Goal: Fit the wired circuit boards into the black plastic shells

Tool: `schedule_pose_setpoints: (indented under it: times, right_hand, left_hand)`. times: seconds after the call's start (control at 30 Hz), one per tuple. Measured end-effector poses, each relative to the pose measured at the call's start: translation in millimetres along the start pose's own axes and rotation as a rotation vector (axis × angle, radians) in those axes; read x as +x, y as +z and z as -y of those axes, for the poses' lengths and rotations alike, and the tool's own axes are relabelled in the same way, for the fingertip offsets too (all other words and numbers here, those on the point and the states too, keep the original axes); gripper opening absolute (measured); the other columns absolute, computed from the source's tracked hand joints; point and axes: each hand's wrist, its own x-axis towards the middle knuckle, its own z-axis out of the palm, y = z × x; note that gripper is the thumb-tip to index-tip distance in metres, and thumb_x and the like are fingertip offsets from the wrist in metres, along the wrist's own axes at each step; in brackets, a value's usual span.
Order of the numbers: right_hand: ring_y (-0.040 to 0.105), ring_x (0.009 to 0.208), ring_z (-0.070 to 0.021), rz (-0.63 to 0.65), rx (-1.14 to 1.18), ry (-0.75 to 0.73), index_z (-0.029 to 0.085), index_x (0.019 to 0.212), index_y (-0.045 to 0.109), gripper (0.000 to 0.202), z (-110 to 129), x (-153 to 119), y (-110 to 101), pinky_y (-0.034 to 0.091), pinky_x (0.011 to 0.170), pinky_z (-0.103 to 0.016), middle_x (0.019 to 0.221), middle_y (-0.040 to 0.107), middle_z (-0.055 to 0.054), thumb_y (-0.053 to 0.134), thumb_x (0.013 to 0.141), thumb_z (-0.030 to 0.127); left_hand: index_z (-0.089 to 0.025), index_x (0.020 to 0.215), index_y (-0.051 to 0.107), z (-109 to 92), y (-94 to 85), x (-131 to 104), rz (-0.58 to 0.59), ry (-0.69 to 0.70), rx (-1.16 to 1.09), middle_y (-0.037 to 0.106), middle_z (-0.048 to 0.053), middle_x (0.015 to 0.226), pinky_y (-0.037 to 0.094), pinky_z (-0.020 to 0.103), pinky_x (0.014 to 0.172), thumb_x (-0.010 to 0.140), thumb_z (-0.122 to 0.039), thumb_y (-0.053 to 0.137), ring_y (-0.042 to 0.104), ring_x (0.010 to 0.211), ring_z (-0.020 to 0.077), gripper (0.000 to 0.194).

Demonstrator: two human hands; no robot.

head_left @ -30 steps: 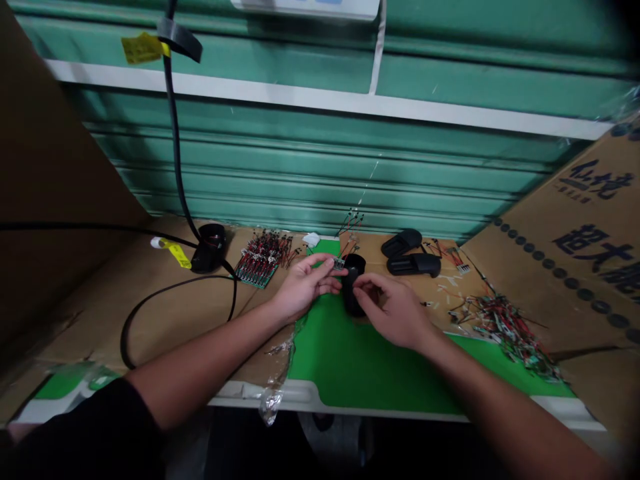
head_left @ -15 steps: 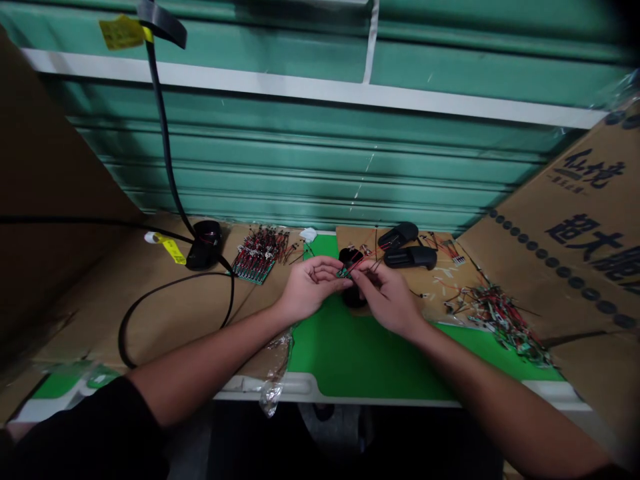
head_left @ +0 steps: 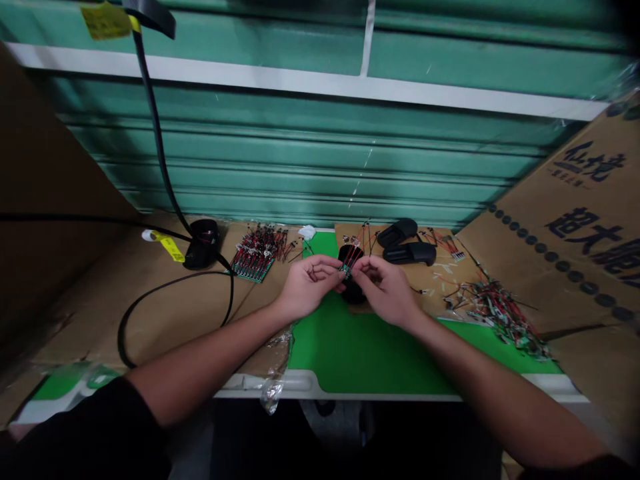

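Observation:
Between both hands is a small green circuit board (head_left: 345, 269) with thin red and black wires that rise behind it. My left hand (head_left: 311, 283) pinches the board's left side between thumb and fingers. The fingers of my right hand (head_left: 383, 285) are closed on its right side, at the wires. Under and behind the hands stands a black round object (head_left: 354, 293), partly covered by them. Two black curved casings (head_left: 410, 253) lie just beyond my right hand. Left of my left hand, a green panel of boards (head_left: 254, 268) carries many red and black wires.
A tangled heap of wired boards (head_left: 510, 317) lies at the right by a cardboard wall (head_left: 595, 220). A black device (head_left: 201, 243) with cables and a yellow tag is at the left. Cardboard sheets cover parts of the green table (head_left: 370, 360). Clear plastic hangs over the front edge.
The red wires on the held board now stand upright and spread out behind it. My right hand has shifted slightly and its fingers are more bent. The view has moved a little.

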Motion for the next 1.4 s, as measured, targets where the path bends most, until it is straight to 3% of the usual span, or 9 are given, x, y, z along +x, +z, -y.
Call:
schedule_pose_setpoints:
  times: [0.23,0.5,1.03,1.2,1.4]
  right_hand:
    - [0.057,0.068,-0.0176,0.097,0.029,-0.008,0.025,0.093,0.061,0.02,2.5,0.7,-1.4,0.046,0.063,-0.029,0.077,0.064,0.001,0.059,0.102,0.043]
    - [0.056,0.067,-0.0168,0.116,0.028,-0.054,0.024,0.088,0.057,0.017,2.0,1.9,0.2,0.043,0.063,-0.029,0.076,0.061,0.002,0.056,0.101,0.036]
    - [0.068,0.066,-0.016,0.092,0.252,0.003,0.022,0.087,0.059,0.014,3.4,0.7,3.1,0.052,0.062,-0.027,0.073,0.068,0.0,0.066,0.095,0.031]
    - [0.07,0.062,-0.0165,0.1,0.264,0.058,0.022,0.085,0.059,0.011,3.2,0.6,3.1,0.052,0.059,-0.026,0.069,0.07,0.0,0.066,0.091,0.027]
    - [0.067,0.056,-0.0153,0.105,0.242,0.085,0.022,0.082,0.06,0.007,3.3,0.2,1.1,0.047,0.052,-0.024,0.063,0.07,0.001,0.066,0.084,0.025]
  left_hand:
    - [-0.016,0.095,0.075,-1.6,1.5,-3.2,-0.015,0.003,0.094,0.077,0.003,0.068,0.058,0.027,0.057,0.069,-0.041,0.099,0.075,0.058,0.0185,0.043]
    - [-0.017,0.088,0.078,-1.5,3.4,-4.0,-0.069,0.003,0.149,0.077,0.004,0.068,0.057,0.027,0.055,0.066,-0.033,0.097,0.071,0.055,0.0168,0.033]
    - [-0.016,0.089,0.079,-5.6,9.4,-7.3,-0.106,0.071,0.15,0.078,0.004,0.072,0.058,0.024,0.06,0.067,-0.027,0.095,0.071,0.06,0.0135,0.029]
    - [-0.016,0.084,0.076,-4.9,9.6,-5.9,-0.083,0.071,0.109,0.076,0.004,0.069,0.057,0.024,0.059,0.064,-0.028,0.097,0.07,0.058,0.0132,0.032]
    - [-0.017,0.08,0.069,-5.7,5.9,-1.4,-0.163,0.093,0.111,0.076,0.003,0.068,0.057,0.024,0.057,0.063,-0.03,0.096,0.07,0.056,0.0137,0.034]
